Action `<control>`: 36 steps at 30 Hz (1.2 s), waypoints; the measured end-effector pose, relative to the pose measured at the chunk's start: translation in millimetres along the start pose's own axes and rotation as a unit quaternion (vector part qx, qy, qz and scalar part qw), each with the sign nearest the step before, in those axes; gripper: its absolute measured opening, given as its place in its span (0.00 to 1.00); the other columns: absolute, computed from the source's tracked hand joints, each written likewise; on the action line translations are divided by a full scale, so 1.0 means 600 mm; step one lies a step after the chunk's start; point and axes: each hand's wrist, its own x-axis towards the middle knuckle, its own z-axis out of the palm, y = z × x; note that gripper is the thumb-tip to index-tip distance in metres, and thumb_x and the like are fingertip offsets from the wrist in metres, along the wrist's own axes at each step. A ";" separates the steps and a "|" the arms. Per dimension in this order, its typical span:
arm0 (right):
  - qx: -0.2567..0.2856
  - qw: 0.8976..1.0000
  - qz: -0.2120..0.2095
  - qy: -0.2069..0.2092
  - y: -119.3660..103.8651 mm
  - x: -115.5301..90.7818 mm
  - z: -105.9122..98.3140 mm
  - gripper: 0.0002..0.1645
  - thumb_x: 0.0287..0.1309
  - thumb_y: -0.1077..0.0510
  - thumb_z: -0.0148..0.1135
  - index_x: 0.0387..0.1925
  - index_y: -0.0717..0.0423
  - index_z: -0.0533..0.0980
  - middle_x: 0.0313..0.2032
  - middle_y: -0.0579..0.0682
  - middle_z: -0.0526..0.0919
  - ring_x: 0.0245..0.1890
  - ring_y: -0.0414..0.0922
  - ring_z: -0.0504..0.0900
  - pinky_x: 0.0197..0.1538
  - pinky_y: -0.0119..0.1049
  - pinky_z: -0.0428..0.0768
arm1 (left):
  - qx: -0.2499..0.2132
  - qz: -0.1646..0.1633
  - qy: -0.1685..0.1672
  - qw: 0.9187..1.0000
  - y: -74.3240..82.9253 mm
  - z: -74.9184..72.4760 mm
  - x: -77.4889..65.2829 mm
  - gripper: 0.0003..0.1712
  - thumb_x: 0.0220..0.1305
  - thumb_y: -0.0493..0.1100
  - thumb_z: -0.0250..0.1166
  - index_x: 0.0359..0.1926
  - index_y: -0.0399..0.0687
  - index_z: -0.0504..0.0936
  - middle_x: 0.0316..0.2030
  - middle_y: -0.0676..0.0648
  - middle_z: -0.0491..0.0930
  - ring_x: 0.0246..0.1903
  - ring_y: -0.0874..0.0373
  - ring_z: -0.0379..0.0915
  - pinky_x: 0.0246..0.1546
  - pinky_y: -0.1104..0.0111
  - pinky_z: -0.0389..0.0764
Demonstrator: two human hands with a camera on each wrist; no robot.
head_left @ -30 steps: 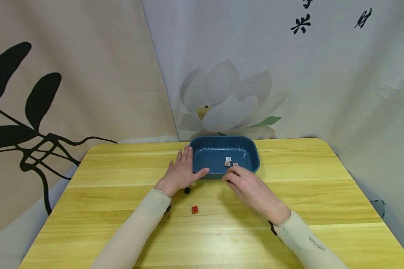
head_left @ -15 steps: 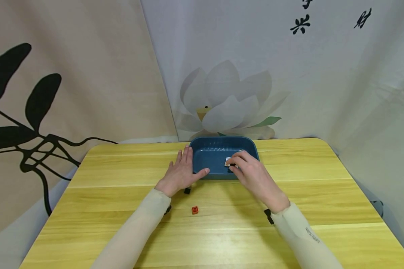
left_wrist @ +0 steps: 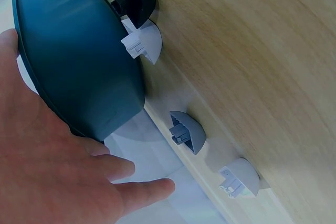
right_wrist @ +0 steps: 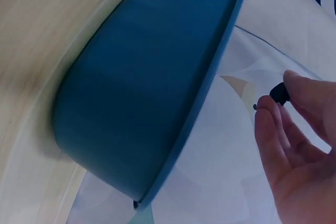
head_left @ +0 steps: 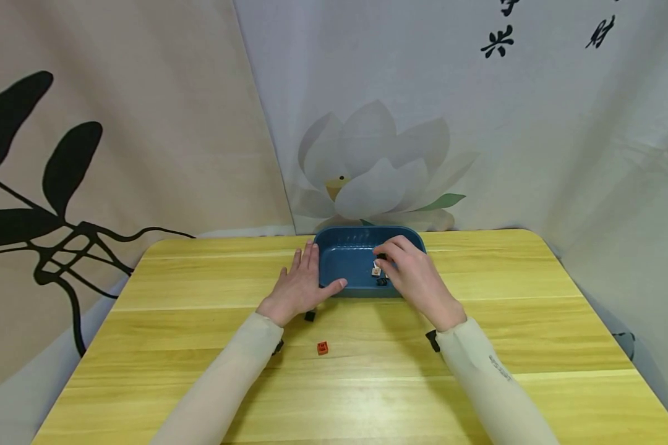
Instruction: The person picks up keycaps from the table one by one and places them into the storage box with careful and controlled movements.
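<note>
My left hand (head_left: 296,287) lies with fingers spread and straight against the left side of the blue tray (head_left: 347,292). Over the tray's right part, my right hand (head_left: 417,278) pinches a black keycap (right_wrist: 279,94) between thumb and fingers. Inside the tray below it lie a white keycap (head_left: 375,272) and another black one; the hand partly hides what is there. On the table in front are a red keycap (head_left: 322,348) and a black keycap (head_left: 310,316) close to my left wrist. In the left wrist view, several loose keycaps with stems showing include a grey one (left_wrist: 187,132).
The wooden table (head_left: 506,278) ends at a back edge just behind the tray. A printed curtain (head_left: 367,74) with a lotus and black leaves hangs behind it.
My right hand has moved from the tray's front rim inward and up over the tray, holding a black keycap. A black keycap now shows in the tray. My left hand has stayed put.
</note>
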 end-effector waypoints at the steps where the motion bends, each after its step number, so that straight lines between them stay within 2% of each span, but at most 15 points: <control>1: 0.002 1.000 0.007 -0.005 0.001 0.002 0.002 0.11 0.65 0.62 0.71 0.48 0.55 0.84 0.47 0.50 0.82 0.37 0.43 0.80 0.38 0.36 0.82 | -0.001 0.000 0.000 1.000 0.000 0.000 0.000 0.67 0.66 0.82 0.49 0.83 0.40 0.35 0.83 0.42 0.30 0.81 0.38 0.31 0.73 0.35 0.49; 7: 0.018 0.997 0.052 -0.045 0.008 0.014 0.023 0.12 0.66 0.61 0.70 0.49 0.59 0.83 0.46 0.52 0.83 0.38 0.45 0.82 0.42 0.39 0.84 | -0.006 0.000 0.005 1.000 0.000 0.001 0.001 0.66 0.67 0.80 0.51 0.83 0.39 0.36 0.83 0.42 0.30 0.81 0.38 0.31 0.73 0.35 0.49; 11: 0.010 0.994 0.074 -0.078 0.015 0.017 0.038 0.11 0.65 0.61 0.71 0.48 0.61 0.85 0.44 0.52 0.83 0.38 0.46 0.83 0.44 0.41 0.85 | -0.001 0.001 0.004 1.000 -0.001 0.001 0.001 0.67 0.66 0.82 0.49 0.83 0.40 0.35 0.83 0.42 0.30 0.81 0.38 0.31 0.73 0.35 0.49; 24: 0.001 0.977 0.106 -0.184 0.032 0.035 0.063 0.13 0.66 0.58 0.71 0.48 0.59 0.87 0.42 0.52 0.85 0.42 0.48 0.85 0.47 0.43 0.85 | 0.002 0.001 0.005 1.000 -0.003 0.002 0.002 0.68 0.65 0.83 0.48 0.83 0.40 0.36 0.83 0.42 0.30 0.81 0.39 0.31 0.73 0.35 0.50; 31: -0.006 0.975 0.112 -0.193 0.033 0.041 0.066 0.14 0.64 0.56 0.72 0.47 0.59 0.88 0.43 0.53 0.87 0.43 0.49 0.86 0.49 0.45 0.85 | -0.001 -0.002 0.007 1.000 -0.002 0.001 0.001 0.67 0.65 0.82 0.49 0.83 0.40 0.35 0.83 0.42 0.30 0.81 0.40 0.31 0.74 0.36 0.49; 36: -0.020 0.978 0.129 -0.164 0.032 0.038 0.065 0.21 0.68 0.48 0.69 0.53 0.59 0.86 0.46 0.55 0.85 0.43 0.50 0.85 0.49 0.46 0.85 | 0.000 0.003 0.008 1.000 -0.004 0.000 0.001 0.68 0.64 0.83 0.49 0.83 0.39 0.36 0.83 0.41 0.31 0.81 0.38 0.32 0.73 0.35 0.50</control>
